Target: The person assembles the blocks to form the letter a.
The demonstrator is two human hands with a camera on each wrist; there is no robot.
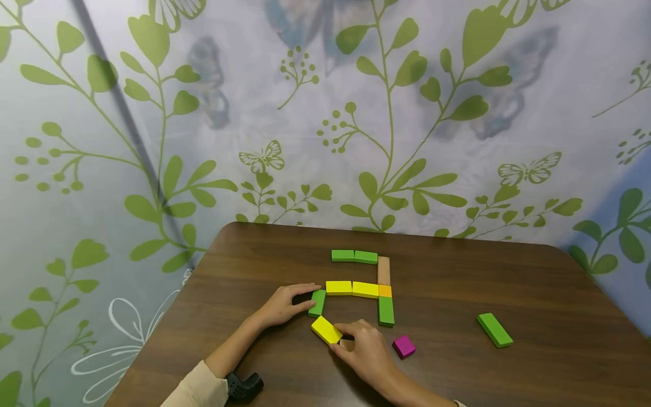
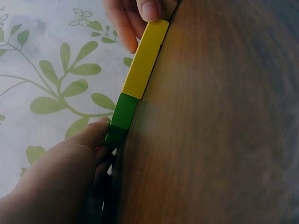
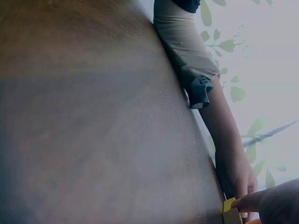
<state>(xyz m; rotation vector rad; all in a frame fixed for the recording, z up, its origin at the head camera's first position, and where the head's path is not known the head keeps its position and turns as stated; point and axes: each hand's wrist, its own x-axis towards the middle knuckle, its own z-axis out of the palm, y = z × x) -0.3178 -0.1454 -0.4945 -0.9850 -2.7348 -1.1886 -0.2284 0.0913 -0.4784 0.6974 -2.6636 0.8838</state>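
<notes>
In the head view my left hand (image 1: 286,304) pinches a green block (image 1: 317,303) at the left of the block outline, thumb and index finger on its edges. My right hand (image 1: 367,351) grips the near right end of a slanted yellow block (image 1: 325,330) between thumb and index finger. A tan block (image 1: 347,344) shows partly under that hand, at the yellow block's end. In the left wrist view the yellow block (image 2: 145,60) meets the green block (image 2: 124,112) end to end, or nearly so.
Behind lie two joined yellow blocks (image 1: 352,289), an orange block (image 1: 385,291), a green block (image 1: 386,311), a tan block (image 1: 383,271) and two green blocks (image 1: 354,256). A magenta block (image 1: 404,346) and a green block (image 1: 495,330) lie to the right on the wooden table (image 1: 447,288).
</notes>
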